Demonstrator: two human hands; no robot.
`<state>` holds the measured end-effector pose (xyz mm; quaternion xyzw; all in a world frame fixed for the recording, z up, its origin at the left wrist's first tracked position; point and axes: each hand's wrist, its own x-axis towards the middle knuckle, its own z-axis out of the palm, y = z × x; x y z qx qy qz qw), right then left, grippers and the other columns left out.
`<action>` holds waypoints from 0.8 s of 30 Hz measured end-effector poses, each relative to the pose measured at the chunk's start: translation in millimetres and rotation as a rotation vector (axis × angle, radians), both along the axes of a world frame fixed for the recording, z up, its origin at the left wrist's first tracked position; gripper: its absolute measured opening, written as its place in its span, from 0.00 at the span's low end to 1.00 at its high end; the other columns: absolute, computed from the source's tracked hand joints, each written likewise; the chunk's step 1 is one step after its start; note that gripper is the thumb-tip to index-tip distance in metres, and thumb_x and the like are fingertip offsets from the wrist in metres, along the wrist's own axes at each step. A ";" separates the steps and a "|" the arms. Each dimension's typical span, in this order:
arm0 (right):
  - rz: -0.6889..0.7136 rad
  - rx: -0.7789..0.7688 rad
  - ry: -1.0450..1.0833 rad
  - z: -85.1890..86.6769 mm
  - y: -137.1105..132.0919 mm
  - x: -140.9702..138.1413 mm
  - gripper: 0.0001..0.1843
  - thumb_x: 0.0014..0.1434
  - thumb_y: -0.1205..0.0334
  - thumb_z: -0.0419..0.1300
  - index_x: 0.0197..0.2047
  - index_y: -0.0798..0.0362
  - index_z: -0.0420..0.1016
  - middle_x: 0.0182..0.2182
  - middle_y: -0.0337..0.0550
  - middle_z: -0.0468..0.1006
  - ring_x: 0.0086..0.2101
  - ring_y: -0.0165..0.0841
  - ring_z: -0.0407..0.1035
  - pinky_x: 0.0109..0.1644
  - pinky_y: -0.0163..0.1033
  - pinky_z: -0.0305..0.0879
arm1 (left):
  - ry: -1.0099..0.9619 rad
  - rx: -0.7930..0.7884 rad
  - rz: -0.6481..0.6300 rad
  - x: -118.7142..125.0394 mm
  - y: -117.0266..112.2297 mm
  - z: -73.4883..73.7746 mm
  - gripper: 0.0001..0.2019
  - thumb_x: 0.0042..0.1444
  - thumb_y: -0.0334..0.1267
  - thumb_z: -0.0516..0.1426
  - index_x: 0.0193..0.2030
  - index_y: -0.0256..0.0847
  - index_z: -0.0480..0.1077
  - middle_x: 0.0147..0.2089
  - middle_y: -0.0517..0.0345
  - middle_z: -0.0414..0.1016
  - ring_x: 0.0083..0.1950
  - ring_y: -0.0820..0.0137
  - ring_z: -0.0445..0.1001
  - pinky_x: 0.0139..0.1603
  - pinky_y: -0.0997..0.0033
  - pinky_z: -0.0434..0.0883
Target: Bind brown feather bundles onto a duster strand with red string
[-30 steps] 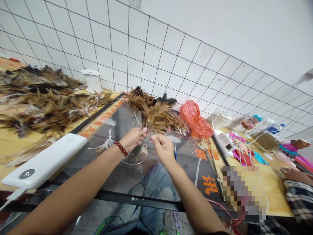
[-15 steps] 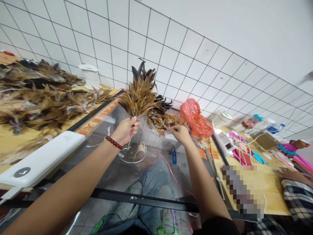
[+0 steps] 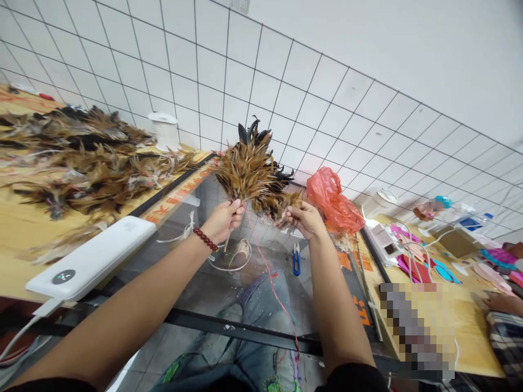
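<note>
Grip of left hand (image 3: 224, 218) under upright feather bundle (image 3: 247, 169)

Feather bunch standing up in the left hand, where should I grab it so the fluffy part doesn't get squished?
Grab the narrow bottom end, coming from below. The feather bunch fans wide upward, but its quills gather into one tight stem, right where the left hand is closed on it. The right hand pinches a smaller tuft by its base too.
</note>
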<state>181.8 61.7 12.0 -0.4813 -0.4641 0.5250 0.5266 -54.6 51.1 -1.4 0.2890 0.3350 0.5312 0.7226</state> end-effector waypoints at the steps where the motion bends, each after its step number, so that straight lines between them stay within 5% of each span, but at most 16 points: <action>1: 0.034 -0.027 0.070 0.7 -2.8 -2.6 0.17 0.37 0.62 0.73 0.26 0.54 0.70 0.21 0.36 0.74 0.21 0.24 0.66 0.26 0.29 0.65 | 0.001 0.000 -0.001 0.4 -0.2 -0.2 0.09 0.58 0.35 0.58 0.31 0.34 0.63 0.21 0.67 0.58 0.15 0.86 0.47 0.13 0.86 0.46; 7: 0.158 -0.002 0.244 3.5 -21.6 -51.5 0.18 0.36 0.62 0.73 0.31 0.53 0.73 0.26 0.37 0.78 0.26 0.27 0.72 0.28 0.30 0.69 | 0.054 0.037 0.008 7.4 -1.0 -2.9 0.09 0.59 0.34 0.57 0.31 0.33 0.62 0.21 0.65 0.59 0.15 0.86 0.49 0.14 0.87 0.46; 13: 0.042 0.319 0.094 -11.2 -18.5 -102.4 0.18 0.38 0.58 0.72 0.32 0.53 0.73 0.27 0.35 0.76 0.29 0.28 0.69 0.36 0.35 0.68 | 0.076 0.031 0.052 13.3 -4.4 -3.6 0.11 0.56 0.36 0.59 0.30 0.36 0.61 0.21 0.64 0.61 0.15 0.85 0.52 0.14 0.87 0.47; 19: -0.062 0.405 -0.063 -25.3 -12.6 -106.5 0.12 0.45 0.56 0.65 0.33 0.53 0.72 0.28 0.36 0.76 0.30 0.29 0.68 0.38 0.35 0.66 | 0.010 0.065 -0.015 13.4 -9.1 -3.2 0.18 0.53 0.48 0.62 0.31 0.35 0.62 0.22 0.63 0.61 0.16 0.85 0.53 0.15 0.88 0.46; 24: -0.187 0.419 -0.123 -28.0 -11.6 -104.9 0.11 0.47 0.57 0.62 0.33 0.53 0.72 0.25 0.34 0.73 0.27 0.28 0.66 0.35 0.34 0.65 | -0.052 0.144 -0.115 12.2 -9.4 -4.7 0.18 0.47 0.42 0.66 0.35 0.35 0.64 0.26 0.63 0.62 0.18 0.85 0.55 0.15 0.88 0.48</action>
